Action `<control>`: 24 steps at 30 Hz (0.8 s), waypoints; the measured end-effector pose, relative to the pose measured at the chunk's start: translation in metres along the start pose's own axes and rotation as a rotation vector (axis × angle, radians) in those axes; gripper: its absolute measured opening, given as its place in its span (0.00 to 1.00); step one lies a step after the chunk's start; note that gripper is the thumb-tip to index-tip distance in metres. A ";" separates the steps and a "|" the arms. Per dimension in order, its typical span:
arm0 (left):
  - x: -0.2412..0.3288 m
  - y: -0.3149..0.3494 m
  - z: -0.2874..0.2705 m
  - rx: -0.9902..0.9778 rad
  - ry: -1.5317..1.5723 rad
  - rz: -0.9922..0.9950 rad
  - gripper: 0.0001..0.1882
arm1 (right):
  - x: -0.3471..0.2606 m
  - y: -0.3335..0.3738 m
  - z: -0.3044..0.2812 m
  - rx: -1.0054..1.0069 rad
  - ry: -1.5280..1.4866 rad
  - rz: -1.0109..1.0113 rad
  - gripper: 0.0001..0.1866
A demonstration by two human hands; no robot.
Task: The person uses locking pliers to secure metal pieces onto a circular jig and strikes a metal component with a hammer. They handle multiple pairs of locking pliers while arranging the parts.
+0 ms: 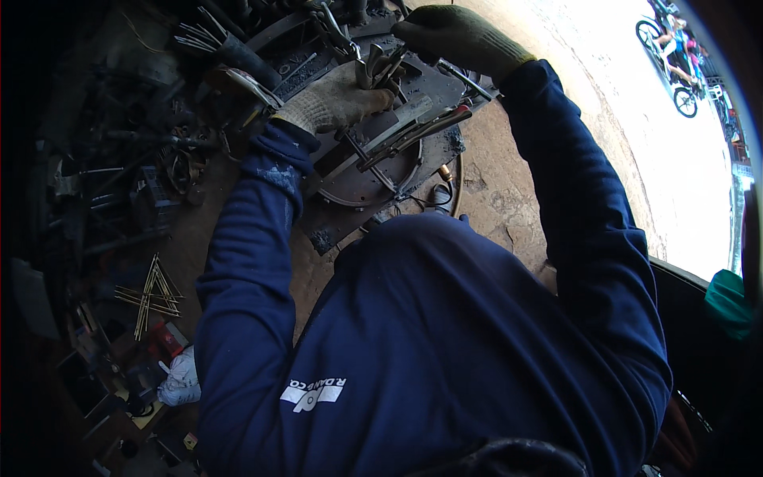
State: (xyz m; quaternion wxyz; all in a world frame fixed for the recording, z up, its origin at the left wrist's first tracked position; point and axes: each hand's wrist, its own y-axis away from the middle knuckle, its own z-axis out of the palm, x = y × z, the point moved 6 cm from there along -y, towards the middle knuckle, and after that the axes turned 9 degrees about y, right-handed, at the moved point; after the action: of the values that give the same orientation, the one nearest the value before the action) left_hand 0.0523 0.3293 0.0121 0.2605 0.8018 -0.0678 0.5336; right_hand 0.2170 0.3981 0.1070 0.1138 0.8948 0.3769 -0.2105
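Note:
My left hand (334,102), in a pale knitted glove, is closed around a small grey metal piece (370,67) above a dark steel work table (449,145). My right hand (465,36), in a darker gloved wrap, reaches over the table's far side with its fingers curled down. Whatever it grips is hidden beneath the glove. A long steel bar (397,127) lies across the table just to the right of my left hand. Beside it are long-handled pliers or a clamp (425,135); its exact kind is unclear.
A dark tube of thin rods (246,60) stands at the far left. Locking pliers (338,32) rest at the back of the table. Scrap metal crowds the left, with thin yellowish rods (151,294) on the floor. A motorcycle with riders (671,60) is outside at far right.

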 end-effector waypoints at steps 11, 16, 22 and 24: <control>0.003 0.005 -0.003 0.041 -0.126 -0.026 0.20 | -0.005 0.021 0.050 0.203 -1.171 -0.033 0.55; 0.035 0.002 0.009 0.000 -0.545 0.046 0.18 | -0.019 0.019 0.063 0.358 -0.772 0.310 0.74; 0.020 0.004 -0.002 0.036 -0.603 0.351 0.23 | -0.051 0.017 0.057 0.631 -0.675 0.506 0.61; 0.020 0.010 -0.004 0.133 -0.619 0.396 0.22 | -0.054 0.016 0.056 0.643 -0.696 0.508 0.59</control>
State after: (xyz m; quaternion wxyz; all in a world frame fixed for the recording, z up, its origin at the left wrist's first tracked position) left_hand 0.0536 0.3266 0.0349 0.0667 0.9116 -0.2622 0.3094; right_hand 0.1785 0.3332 0.0832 -0.0004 0.8248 0.0050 -0.5654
